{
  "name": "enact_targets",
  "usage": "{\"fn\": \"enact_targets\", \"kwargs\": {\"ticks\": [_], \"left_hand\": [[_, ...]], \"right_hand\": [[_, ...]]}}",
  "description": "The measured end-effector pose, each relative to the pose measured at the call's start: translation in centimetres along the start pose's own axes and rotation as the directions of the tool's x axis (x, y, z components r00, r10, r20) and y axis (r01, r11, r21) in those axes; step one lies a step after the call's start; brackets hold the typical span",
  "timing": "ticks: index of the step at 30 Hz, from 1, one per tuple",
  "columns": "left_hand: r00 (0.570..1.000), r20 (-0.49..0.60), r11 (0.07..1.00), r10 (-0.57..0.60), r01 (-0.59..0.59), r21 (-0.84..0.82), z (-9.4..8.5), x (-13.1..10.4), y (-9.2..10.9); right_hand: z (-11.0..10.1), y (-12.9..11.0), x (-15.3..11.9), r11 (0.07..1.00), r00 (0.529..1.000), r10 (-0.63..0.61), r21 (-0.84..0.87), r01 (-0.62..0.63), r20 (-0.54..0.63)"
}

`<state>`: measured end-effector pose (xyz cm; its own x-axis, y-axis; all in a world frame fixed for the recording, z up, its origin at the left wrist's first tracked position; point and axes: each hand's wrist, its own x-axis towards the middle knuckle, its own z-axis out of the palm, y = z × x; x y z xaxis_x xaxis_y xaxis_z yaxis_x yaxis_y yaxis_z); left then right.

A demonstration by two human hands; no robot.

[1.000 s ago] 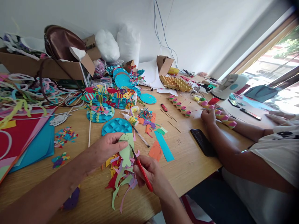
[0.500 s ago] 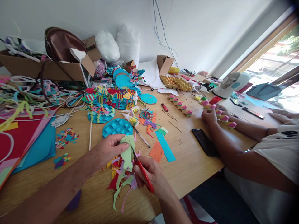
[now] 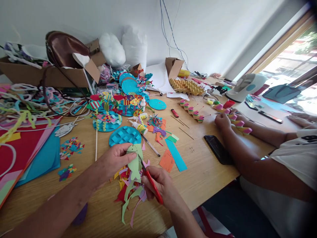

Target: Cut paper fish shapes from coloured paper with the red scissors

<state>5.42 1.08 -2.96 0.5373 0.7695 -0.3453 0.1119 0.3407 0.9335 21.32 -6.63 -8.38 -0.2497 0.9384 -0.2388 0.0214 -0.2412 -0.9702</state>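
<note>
My left hand (image 3: 121,155) pinches a light green paper fish (image 3: 134,164) near its head, thumb on top. A pencilled outline and an eye show on the paper. Red-handled scissors (image 3: 153,186) are gripped in my right hand (image 3: 159,185), their blades at the fish's right edge. Beneath the fish lies a heap of paper scraps (image 3: 126,190) in green, pink, red and yellow. Just beyond my left hand is a blue woven paper disc (image 3: 124,136). A pen (image 3: 151,145) and a glue bottle (image 3: 138,126) lie behind the fish.
Coloured paper sheets (image 3: 44,158) and small cut bits (image 3: 71,145) lie at left. A blue strip (image 3: 176,154) and an orange piece (image 3: 166,161) are right of my hands. At right, beside a black phone (image 3: 218,149), another person's hands hold a painted egg-carton strip (image 3: 236,123).
The view has shifted very slightly. My hands, the fish and the scissors keep nearly the same position.
</note>
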Motion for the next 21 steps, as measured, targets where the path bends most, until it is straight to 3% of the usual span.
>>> {"fn": "enact_targets", "kwargs": {"ticks": [10,21], "left_hand": [[0.999,-0.044,0.997,0.027,-0.03,-0.068,0.3,-0.1,-0.5],[1.0,0.003,0.988,-0.022,0.022,-0.15,1.1,-0.1,-1.0]], "right_hand": [[0.4,0.5,0.4,0.999,0.999,-0.031,0.01,0.031,-0.01],[0.8,0.5,0.5,0.996,1.0,-0.014,0.09,0.016,-0.026]]}}
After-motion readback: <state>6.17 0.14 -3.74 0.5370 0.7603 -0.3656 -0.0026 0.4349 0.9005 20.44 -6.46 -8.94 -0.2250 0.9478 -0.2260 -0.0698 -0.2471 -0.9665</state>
